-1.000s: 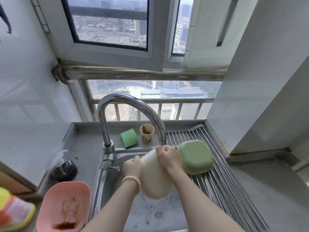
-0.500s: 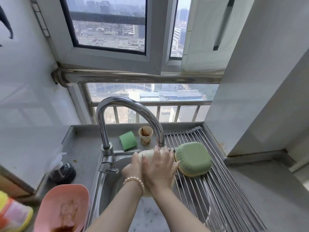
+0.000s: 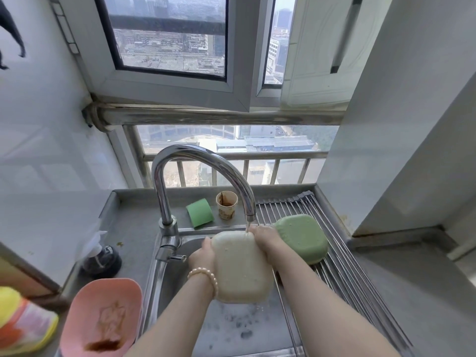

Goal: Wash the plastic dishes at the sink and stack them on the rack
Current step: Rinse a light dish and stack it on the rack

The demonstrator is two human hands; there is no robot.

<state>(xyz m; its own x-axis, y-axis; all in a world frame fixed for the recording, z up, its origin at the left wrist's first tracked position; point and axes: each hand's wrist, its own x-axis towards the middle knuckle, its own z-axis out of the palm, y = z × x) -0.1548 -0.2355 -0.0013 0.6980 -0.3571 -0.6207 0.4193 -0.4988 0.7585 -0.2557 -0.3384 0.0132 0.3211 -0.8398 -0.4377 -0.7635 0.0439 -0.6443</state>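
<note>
Overhead, a head-worn view looks down on a stainless steel sink (image 3: 164,284) set below a high-rise window. A curved chrome tap (image 3: 195,161) arches over the basin, and a thin stream of water falls from its spout. To the right, a roll-up rack of steel rods (image 3: 347,274) spans the sink edge, with a green rounded-square plastic dish (image 3: 304,238) lying upside down on it. At lower left sits a pink plastic dish (image 3: 103,318), streaked with brown sauce. Over the basin, a cream rounded-square plastic dish (image 3: 242,269) is held bottom up under the stream. The left hand (image 3: 202,256), a pearl bracelet (image 3: 204,278) at its wrist, grips the dish's left edge. The right hand (image 3: 266,240) curls round its upper right corner, where the water lands. Behind the tap, a green sponge (image 3: 199,212) lies beside a stained paper cup (image 3: 226,204) on the steel ledge.
</note>
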